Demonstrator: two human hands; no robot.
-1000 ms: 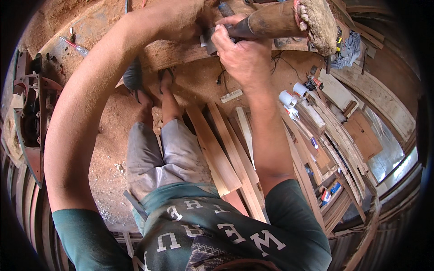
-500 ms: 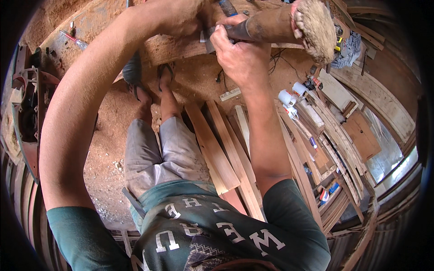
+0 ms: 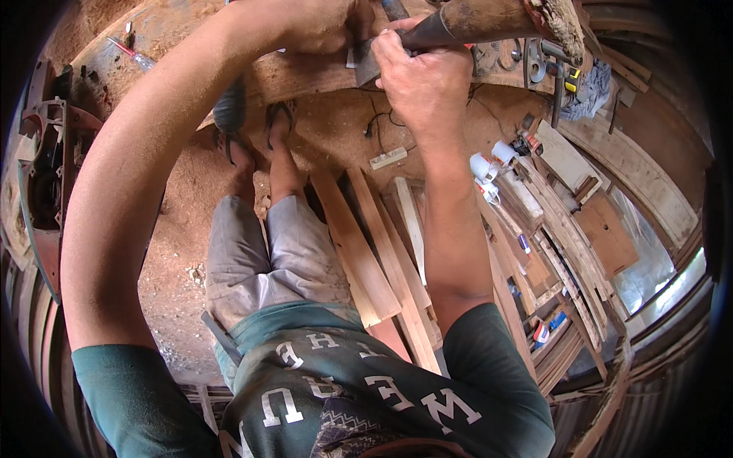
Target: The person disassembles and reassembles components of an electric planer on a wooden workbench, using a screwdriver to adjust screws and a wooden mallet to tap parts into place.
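Note:
My right hand [image 3: 424, 80] is closed round the lower part of what looks like a chisel. Its thick brown wooden handle [image 3: 489, 20] slants up to the right and ends in a pale, frayed, mushroomed head [image 3: 563, 29]. A flat grey metal piece [image 3: 368, 67] shows below my right fingers, apparently the blade. Right beside it, at the upper edge, my left hand [image 3: 351, 24] has curled fingers; what they grip is hidden. Behind the hands, a blue handle-like piece [image 3: 395, 9] sticks up. Both hands are over a wooden workbench [image 3: 298, 82].
A screwdriver [image 3: 131, 55] lies on the bench at left. A yellow-and-black tape measure [image 3: 572, 79] and a grey cloth [image 3: 592, 91] are at its right end. Sawdust covers the floor, with a power strip [image 3: 389, 158], planks [image 3: 359, 252] and white cups [image 3: 482, 168] on the right.
My right hand and the chisel have shifted slightly right. The handle has tilted, so its frayed head now shows more from the side, farther up and right. My left hand stays close by.

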